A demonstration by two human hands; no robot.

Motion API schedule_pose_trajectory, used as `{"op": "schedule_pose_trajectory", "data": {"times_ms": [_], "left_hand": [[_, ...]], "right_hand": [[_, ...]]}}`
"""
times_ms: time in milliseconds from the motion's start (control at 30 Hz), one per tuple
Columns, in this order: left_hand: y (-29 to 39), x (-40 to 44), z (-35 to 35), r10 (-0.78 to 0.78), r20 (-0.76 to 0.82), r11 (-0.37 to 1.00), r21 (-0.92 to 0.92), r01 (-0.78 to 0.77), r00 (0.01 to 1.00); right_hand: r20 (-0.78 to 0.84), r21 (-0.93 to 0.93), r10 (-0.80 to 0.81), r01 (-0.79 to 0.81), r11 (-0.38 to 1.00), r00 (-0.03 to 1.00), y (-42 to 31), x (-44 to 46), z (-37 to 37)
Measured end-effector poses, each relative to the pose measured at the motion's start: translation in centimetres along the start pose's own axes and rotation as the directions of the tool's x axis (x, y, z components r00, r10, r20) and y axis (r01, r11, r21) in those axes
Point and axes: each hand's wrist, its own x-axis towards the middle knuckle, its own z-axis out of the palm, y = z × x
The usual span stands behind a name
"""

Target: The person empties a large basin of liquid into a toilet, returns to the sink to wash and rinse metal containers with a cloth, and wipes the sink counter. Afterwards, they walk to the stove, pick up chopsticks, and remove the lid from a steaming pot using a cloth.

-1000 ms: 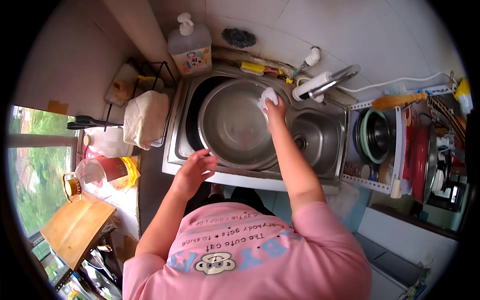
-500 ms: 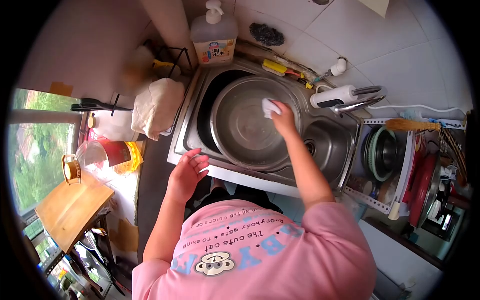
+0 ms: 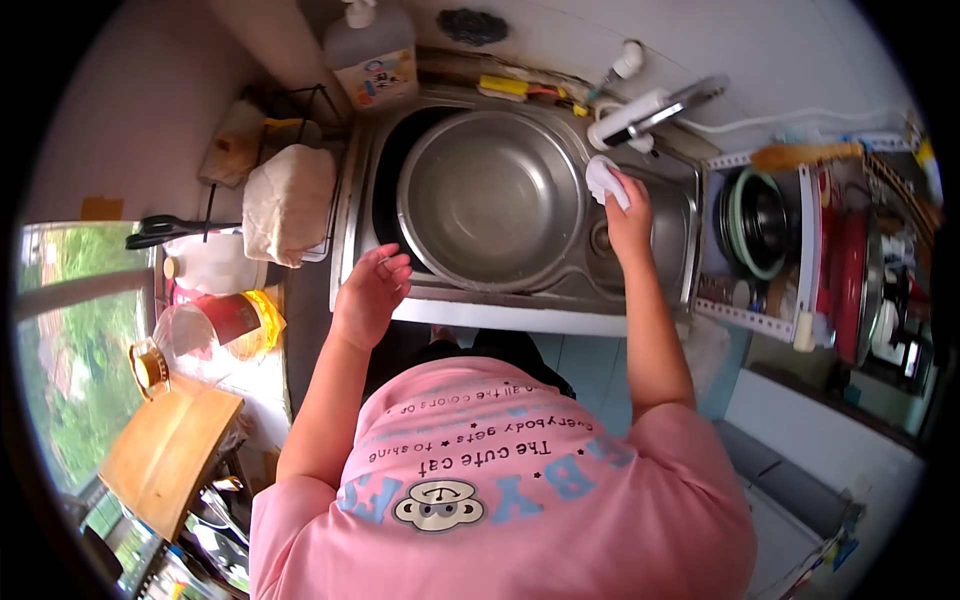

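Against a tiled wall [image 3: 560,40], at a steel sink [image 3: 357,200], pinched white cloth [image 3: 603,178] in right hand [image 3: 630,220] near the far edge of the small bowl [image 3: 668,235]. Held left hand [image 3: 368,298] half-open, empty, by the sink's front left corner. Called for lightly steadying the metal basin [image 3: 490,200] in the large bowl [image 3: 388,175].

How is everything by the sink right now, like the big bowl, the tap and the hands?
Left hand: open, holding nothing
Right hand: closed on the cloth
White cloth: bunched up
Big metal bowl: right way up; can't tell if there's a little water inside
Tap: no running water to be seen
Pump bottle: standing up
Bowls: nested together
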Motion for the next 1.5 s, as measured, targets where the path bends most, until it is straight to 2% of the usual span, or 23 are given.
{"op": "schedule_pose_trajectory", "data": {"times_ms": [67, 133, 167, 233, 267, 333, 367, 400, 467, 533, 600, 667, 733, 800, 833, 933, 1000, 1067, 1133, 1167, 1267, 1300, 1500], "left_hand": [[-0.3, 1.1, 0.7, -0.037, -0.007, 0.998, 0.049, 0.037, 0.999], [-0.9, 2.4, 1.2, -0.057, 0.055, 0.986, 0.161, 0.047, 0.997], [-1.3, 3.0, 1.4, -0.063, 0.090, 0.973, 0.228, 0.041, 0.994], [-1.7, 2.5, 2.4, -0.112, 0.201, 0.946, 0.322, 0.042, 0.973], [-1.8, 2.2, 2.9, -0.138, 0.257, 0.956, 0.287, 0.060, 0.957], [-1.8, 1.3, 3.4, -0.210, 0.389, 0.976, 0.144, 0.165, 0.897], [-2.2, 1.7, 1.7, -0.243, 0.425, 0.969, 0.074, 0.234, 0.872], [-1.7, 1.2, 1.8, -0.221, 0.377, 0.973, 0.149, 0.177, 0.900], [-1.1, 0.3, -0.5, -0.275, 0.248, 0.945, 0.249, 0.213, 0.929], [-1.5, -0.1, -4.5, -0.339, -0.029, 0.929, 0.150, 0.340, 0.940], [-0.4, 0.7, -13.5, -0.522, -0.011, 0.843, 0.140, 0.519, 0.853], [0.5, -0.3, -16.2, -0.147, -0.357, 0.953, 0.200, 0.229, 0.923], [1.5, -1.1, -15.1, 0.355, -0.539, 0.870, 0.490, -0.058, 0.764], [1.2, 1.9, -23.0, 0.736, -0.389, 0.506, 0.860, -0.069, 0.554], [1.1, 2.6, -23.9, 0.836, -0.274, 0.368, 0.923, -0.115, 0.475], [-1.2, 5.7, -25.2, 0.859, -0.176, 0.239, 0.968, -0.073, 0.481], [-4.7, 7.8, -24.9, 0.880, -0.072, 0.019, 0.993, 0.116, 0.469], [-7.0, 9.0, -23.9, 0.893, -0.056, -0.045, 0.976, 0.213, 0.446], [-7.5, 9.7, -23.4, 0.951, -0.070, -0.028, 0.952, 0.306, 0.302], [-7.9, 10.0, -22.8, 0.959, 0.008, -0.091, 0.956, 0.279, 0.285], [-10.3, 10.5, -18.6, 0.928, -0.033, -0.051, 0.975, 0.217, 0.370], [-12.0, 10.2, -16.0, 0.912, 0.001, -0.111, 0.963, 0.244, 0.410], [-26.1, 11.4, -2.7, 0.873, 0.064, -0.130, 0.986, 0.103, 0.484]], "right_hand": [[0.133, -0.120, 0.277, -0.262, 0.957, 0.952, 2.5, -2.4, -1.0], [0.161, 0.195, 0.465, -0.490, 0.850, 0.871, 1.4, -4.8, -0.1], [0.180, 0.230, 0.407, -0.441, 0.867, 0.895, 0.0, -5.9, 0.8], [0.305, 0.440, 0.497, -0.582, 0.684, 0.813, -8.5, -7.6, 2.5], [0.410, 0.413, 0.245, -0.418, 0.809, 0.879, -11.6, -8.6, 2.9], [0.557, 0.483, -0.124, -0.199, 0.853, 0.821, -17.1, -9.8, 3.4], [0.543, 0.514, -0.157, -0.179, 0.839, 0.825, -18.1, -10.6, 3.8], [0.527, 0.544, -0.188, -0.159, 0.824, 0.828, -18.8, -11.1, 4.1], [0.475, 0.490, -0.162, -0.108, 0.865, 0.865, -18.1, -12.1, 3.7], [0.543, 0.432, 0.057, -0.337, 0.837, 0.838, -15.4, -14.0, 3.5], [0.516, 0.237, 0.206, -0.370, 0.898, 0.832, -13.3, -15.5, 2.7], [0.495, 0.116, 0.238, -0.335, 0.935, 0.835, -10.2, -18.2, 2.2], [0.538, 0.060, 0.347, -0.446, 0.893, 0.768, -8.2, -20.5, 1.4], [0.546, 0.031, 0.354, -0.441, 0.897, 0.759, -5.6, -23.8, 0.8], [0.524, 0.020, 0.308, -0.373, 0.928, 0.794, -4.6, -25.3, 0.3], [0.504, -0.059, 0.271, -0.281, 0.958, 0.820, -2.2, -28.8, -3.9], [0.493, -0.136, 0.298, -0.266, 0.954, 0.817, 0.0, -30.9, -7.7], [0.448, -0.208, 0.373, -0.311, 0.927, 0.812, 2.5, -33.2, -11.5], [0.416, -0.217, 0.411, -0.350, 0.911, 0.811, 4.5, -35.5, -14.8], [0.390, -0.226, 0.442, -0.382, 0.896, 0.808, 5.2, -36.8, -16.4], [0.383, -0.301, 0.507, -0.414, 0.859, 0.772, 7.6, -40.8, -19.8], [0.376, -0.299, 0.509, -0.418, 0.858, 0.775, 8.2, -42.1, -20.4], [0.339, -0.246, 0.604, -0.552, 0.797, 0.721, 10.3, -48.3, -22.0]]}}
